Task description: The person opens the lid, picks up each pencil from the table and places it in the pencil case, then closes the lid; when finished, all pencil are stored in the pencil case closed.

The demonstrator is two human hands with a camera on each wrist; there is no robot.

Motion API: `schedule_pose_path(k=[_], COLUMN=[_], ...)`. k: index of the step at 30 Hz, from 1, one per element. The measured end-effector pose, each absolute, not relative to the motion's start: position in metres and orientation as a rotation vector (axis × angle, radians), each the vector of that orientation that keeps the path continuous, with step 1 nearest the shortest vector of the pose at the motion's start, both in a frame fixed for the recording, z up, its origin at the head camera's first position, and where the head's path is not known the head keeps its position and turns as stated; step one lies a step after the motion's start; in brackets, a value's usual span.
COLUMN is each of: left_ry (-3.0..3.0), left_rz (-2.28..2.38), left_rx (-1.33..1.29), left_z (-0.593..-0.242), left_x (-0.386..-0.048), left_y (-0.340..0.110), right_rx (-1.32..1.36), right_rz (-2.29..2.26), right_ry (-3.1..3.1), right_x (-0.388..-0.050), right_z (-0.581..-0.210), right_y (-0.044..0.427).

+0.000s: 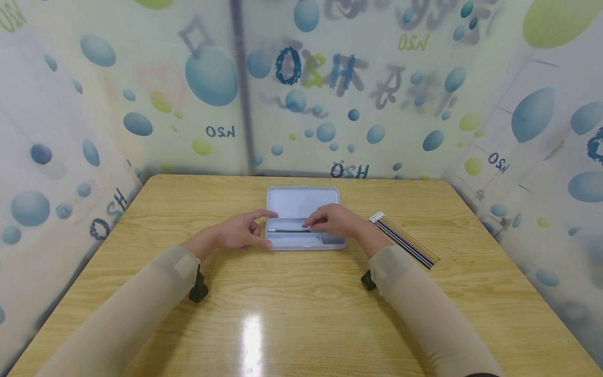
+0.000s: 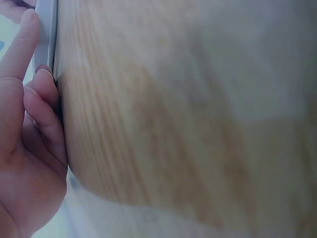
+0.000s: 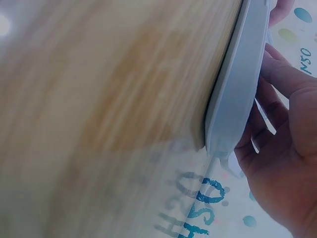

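A pale blue pencil case (image 1: pixel 294 241) lies with its lid raised on the table. In its rear compartment, a dark pencil (image 1: pixel 287 230) runs lengthwise with its white end at the left. My right hand (image 1: pixel 334 220) reaches over the case, its fingers bent down at the pencil's right part, which they hide. At the case's left end, my left hand (image 1: pixel 237 230) touches the side with an extended index finger and thumb; the other fingers curl beneath. The right wrist view shows the case wall (image 3: pixel 237 79) beside the right fingers; the pencil is hidden there.
Right of the case lies a row of several pencils (image 1: pixel 405 241), black ones and yellow ones, with their white ends toward the back. The wooden table (image 1: pixel 301 314) meets patterned curtain-like walls (image 1: pixel 301 125) at the back and sides.
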State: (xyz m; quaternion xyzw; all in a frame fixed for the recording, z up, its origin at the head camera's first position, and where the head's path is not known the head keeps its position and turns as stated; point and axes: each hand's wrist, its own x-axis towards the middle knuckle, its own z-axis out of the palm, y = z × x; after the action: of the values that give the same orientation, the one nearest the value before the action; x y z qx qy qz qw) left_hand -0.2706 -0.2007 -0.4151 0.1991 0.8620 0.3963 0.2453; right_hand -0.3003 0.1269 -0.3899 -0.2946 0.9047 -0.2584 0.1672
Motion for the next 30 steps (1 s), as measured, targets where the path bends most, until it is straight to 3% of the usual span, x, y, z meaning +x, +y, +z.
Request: schedule_pose_path(k=[11,30], left_ry=[2.358,2.371], left_rz=[1.080,1.069], left_rx=[0.534,0.528], left_z=[-0.412,-0.411], left_x=[-0.269,-0.268], left_y=[-0.200,-0.200], right_rx=[-0.717,-0.590], right_rz=[-0.841,-0.948], right_ry=[2.613,2.777], right_x=[-0.292,-0.278], right_z=[-0.386,-0.383], right_y=[0.155,0.261])
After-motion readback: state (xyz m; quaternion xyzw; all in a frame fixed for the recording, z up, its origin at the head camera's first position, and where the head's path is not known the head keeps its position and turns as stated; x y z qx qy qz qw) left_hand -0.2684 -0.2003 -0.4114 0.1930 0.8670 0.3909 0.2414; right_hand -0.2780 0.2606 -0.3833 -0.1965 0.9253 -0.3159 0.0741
